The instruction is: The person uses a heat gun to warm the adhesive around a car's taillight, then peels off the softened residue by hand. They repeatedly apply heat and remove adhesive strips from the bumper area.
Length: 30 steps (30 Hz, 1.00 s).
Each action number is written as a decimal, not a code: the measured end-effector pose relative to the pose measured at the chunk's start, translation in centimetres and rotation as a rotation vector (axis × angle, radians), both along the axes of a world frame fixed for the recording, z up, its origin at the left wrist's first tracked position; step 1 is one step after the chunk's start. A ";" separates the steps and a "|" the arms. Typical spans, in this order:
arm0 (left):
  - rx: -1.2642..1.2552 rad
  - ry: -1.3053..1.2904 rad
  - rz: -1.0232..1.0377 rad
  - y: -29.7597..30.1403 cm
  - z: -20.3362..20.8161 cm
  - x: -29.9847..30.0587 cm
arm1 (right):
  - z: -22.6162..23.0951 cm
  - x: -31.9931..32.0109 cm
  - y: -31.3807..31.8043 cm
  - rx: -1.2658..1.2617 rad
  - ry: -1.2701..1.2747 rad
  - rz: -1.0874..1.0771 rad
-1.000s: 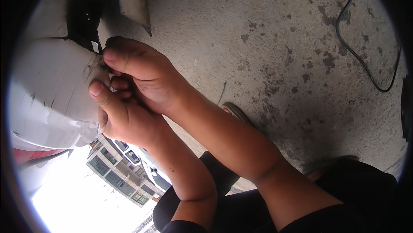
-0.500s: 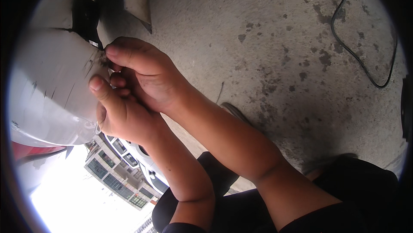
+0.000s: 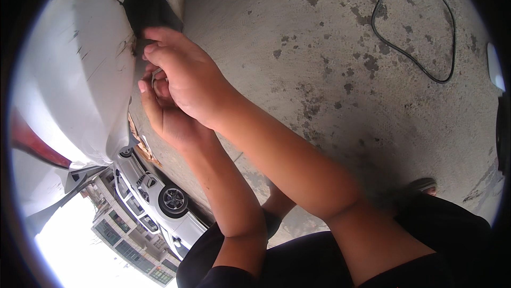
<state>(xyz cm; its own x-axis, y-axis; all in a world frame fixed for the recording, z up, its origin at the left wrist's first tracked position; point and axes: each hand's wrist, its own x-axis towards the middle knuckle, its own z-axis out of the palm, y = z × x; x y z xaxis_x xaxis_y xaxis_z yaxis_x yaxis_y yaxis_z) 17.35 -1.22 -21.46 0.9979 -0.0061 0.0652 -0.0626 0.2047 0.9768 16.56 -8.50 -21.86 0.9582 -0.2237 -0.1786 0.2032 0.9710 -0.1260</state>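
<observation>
A scratched white car body panel fills the left side, with a scuffed edge towards my hands. My right hand is at that edge, its thumb and fingers drawn together beside a dark opening. Whatever its fingertips pinch is hidden. Just below it, my left hand has its thumb raised and its fingers curled, partly behind the right hand. A thin, curved, light-coloured thing shows between the hands, too small to name. The left thumb stands apart from the panel.
A red tail lamp sits lower on the car. Beyond, a white vehicle is parked before a building. A black cable loops over the stained concrete floor. A shoe shows at lower right.
The view has shifted, showing more of the panel and the parked vehicle. My left thumb has come away from over the panel. My right hand has turned, hiding more of the left fingers.
</observation>
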 end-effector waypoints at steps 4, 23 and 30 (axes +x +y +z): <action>-0.202 0.117 -0.192 0.1 -0.4 -0.8 | -0.5 -3.7 -0.3 -0.536 0.120 -0.229; -1.785 0.198 -0.838 -7.9 -4.1 2.3 | 6.9 -6.5 -10.7 -1.700 0.189 -0.450; -1.918 0.225 -0.805 -8.5 -3.7 1.8 | 6.4 -2.6 -12.8 -2.352 0.074 -0.671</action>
<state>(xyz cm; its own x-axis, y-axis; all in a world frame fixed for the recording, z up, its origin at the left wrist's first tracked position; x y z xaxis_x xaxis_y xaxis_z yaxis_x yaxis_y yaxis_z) 19.19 -9.74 -25.21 0.7984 -0.4300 0.4214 0.5980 0.6476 -0.4722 13.91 -21.35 -15.41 0.7149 -0.1529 0.6823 0.2354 -0.8662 -0.4408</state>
